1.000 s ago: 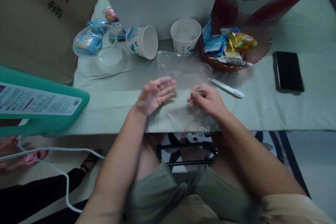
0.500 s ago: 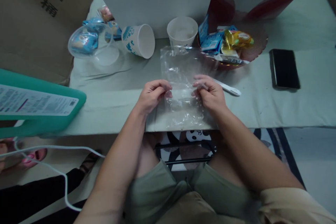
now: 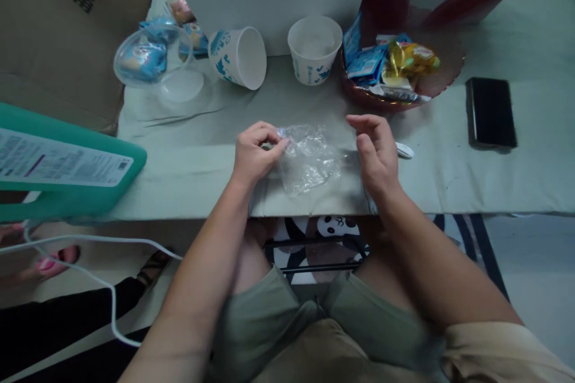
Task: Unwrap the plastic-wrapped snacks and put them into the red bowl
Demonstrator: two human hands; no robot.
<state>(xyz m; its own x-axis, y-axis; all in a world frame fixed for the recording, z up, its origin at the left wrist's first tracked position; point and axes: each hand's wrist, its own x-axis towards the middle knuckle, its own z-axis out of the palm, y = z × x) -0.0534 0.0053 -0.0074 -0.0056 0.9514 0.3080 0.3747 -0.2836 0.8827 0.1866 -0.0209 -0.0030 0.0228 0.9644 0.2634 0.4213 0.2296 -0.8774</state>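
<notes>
A crumpled clear plastic bag [image 3: 309,158] lies on the pale green table [image 3: 188,155] near its front edge. My left hand [image 3: 254,152] pinches the bag's left upper corner between thumb and fingers. My right hand [image 3: 375,152] hovers just right of the bag with its fingers apart and nothing in it. A white plastic spoon [image 3: 404,150] lies partly hidden behind my right hand.
Two paper cups, one tipped [image 3: 238,58] and one upright [image 3: 314,48], stand at the back. A red bowl of wrapped snacks [image 3: 395,72], a black phone [image 3: 490,112], a clear dome container [image 3: 148,63] and a teal package [image 3: 63,167] surround the bag. Another person's feet show at lower left.
The bag, spread flat and held by both hands half a second ago, is now bunched up in my left hand. My right hand has let go and opened.
</notes>
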